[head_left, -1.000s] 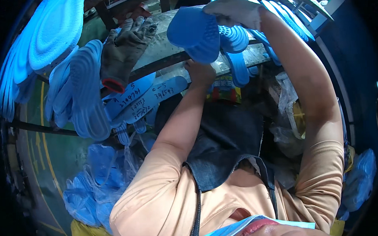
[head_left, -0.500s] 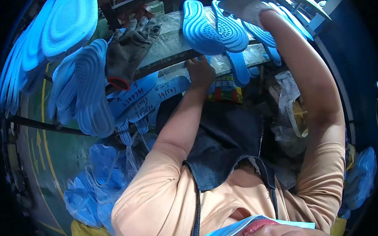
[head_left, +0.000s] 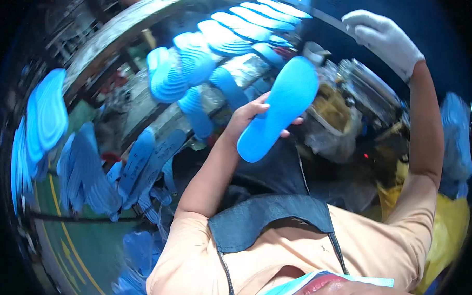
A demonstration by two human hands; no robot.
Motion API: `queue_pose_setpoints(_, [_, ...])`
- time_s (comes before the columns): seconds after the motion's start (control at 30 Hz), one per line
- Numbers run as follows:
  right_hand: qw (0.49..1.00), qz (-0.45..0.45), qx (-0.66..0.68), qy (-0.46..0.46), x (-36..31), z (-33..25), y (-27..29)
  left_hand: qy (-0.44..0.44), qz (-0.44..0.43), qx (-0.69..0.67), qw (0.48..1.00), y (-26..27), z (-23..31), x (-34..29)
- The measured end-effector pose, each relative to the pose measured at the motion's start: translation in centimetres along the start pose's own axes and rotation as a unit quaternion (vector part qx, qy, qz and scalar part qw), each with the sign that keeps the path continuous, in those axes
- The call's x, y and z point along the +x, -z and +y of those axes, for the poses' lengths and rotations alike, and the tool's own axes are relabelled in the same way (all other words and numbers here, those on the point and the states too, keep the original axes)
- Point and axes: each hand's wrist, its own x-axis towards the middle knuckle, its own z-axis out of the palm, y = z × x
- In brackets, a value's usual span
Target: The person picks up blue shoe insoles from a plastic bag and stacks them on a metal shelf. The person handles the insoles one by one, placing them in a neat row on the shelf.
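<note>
My bare left hand [head_left: 245, 118] grips a blue insole [head_left: 284, 107] near its middle, thumb on the near face and fingertips showing past the far edge. The insole is tilted, its smooth side facing me. Up at the right, my right hand [head_left: 385, 41] wears a white glove. It is raised in front of a dark blue surface, fingers loosely bent and nothing visible in them. Beyond my left hand, several ridged blue insoles [head_left: 191, 53] lie overlapping in a slanting row along a rack.
More blue insoles [head_left: 47, 115] stand stacked at the left, with others [head_left: 91, 178] hanging lower. A clear plastic bag [head_left: 344, 130] with brownish contents sits right of the held insole. A yellow bag [head_left: 447, 234] and a blue bagged bundle [head_left: 456, 140] are at the right edge.
My left hand has come up from the rack edge with an insole in it. My right hand has left the row of insoles and swung right. The whole view has shifted to the right.
</note>
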Motion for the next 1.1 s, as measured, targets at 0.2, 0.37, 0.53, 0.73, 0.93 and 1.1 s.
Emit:
queue_pose_setpoints(0.2, [0.992,0.036,-0.016,-0.121,-4.5,0.2,3.4,0.111,-0.088,-0.139,0.980,-5.9,-7.1,7.5])
queue_pose_setpoints(0.37, [0.989,0.011,-0.114,-0.098,-5.8,3.2,4.0,0.222,0.031,-0.151,0.963,-5.2,-10.1,12.9])
queue_pose_setpoints(0.53, [0.986,-0.050,-0.131,-0.092,-5.5,9.4,2.1,0.168,0.157,0.030,0.973,-3.7,-10.7,12.6])
queue_pose_setpoints(0.73, [0.955,-0.210,0.048,-0.204,-4.6,15.3,1.2,0.044,0.265,0.445,0.854,6.6,-8.2,8.6])
queue_pose_setpoints(0.93, [0.909,-0.274,0.078,-0.304,-3.4,15.4,1.1,0.006,0.394,0.771,0.500,11.7,-1.3,5.1])
queue_pose_setpoints(1.1, [0.943,-0.161,-0.078,-0.282,-1.8,14.2,0.6,-0.058,0.445,0.850,0.275,17.9,0.3,2.8])
